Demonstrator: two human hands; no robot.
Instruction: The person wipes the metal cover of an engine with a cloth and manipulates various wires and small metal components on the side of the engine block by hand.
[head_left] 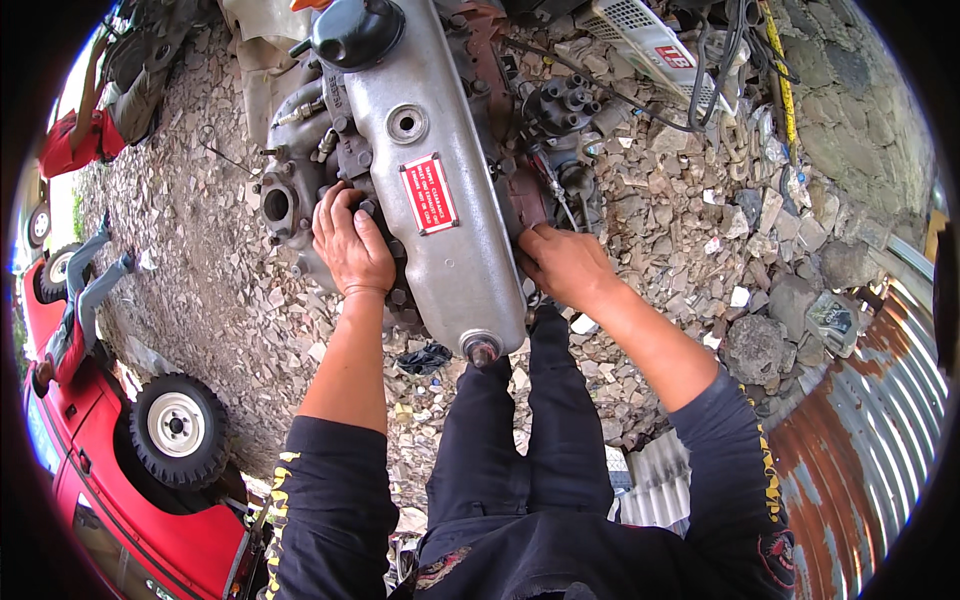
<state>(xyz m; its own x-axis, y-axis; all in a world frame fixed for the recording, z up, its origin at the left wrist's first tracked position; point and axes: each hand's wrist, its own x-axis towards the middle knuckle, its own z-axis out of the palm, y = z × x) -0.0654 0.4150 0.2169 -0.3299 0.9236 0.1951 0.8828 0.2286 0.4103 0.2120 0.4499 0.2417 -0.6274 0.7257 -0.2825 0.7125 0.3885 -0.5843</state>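
An engine stands before me, topped by a long silver-grey valve cover (445, 265) with a red label (429, 194) and a round open hole. My left hand (354, 242) rests against the engine's left side, beside the bolts under the cover and near the round port of a metal manifold (287, 203). Its fingers are apart, with nothing visible in them. At the cover's right edge is my right hand (568, 266), its fingertips tucked down beside the engine and mostly hidden. Whether they grip anything does not show. A black distributor (560, 105) sits farther up on that side.
Loose broken stone (680, 255) covers the ground. A white plastic crate (650, 45) and black cables lie at the far right. Rusty corrugated sheet metal (850, 430) stands at the lower right. To the left are a red vehicle (150, 480) and two people.
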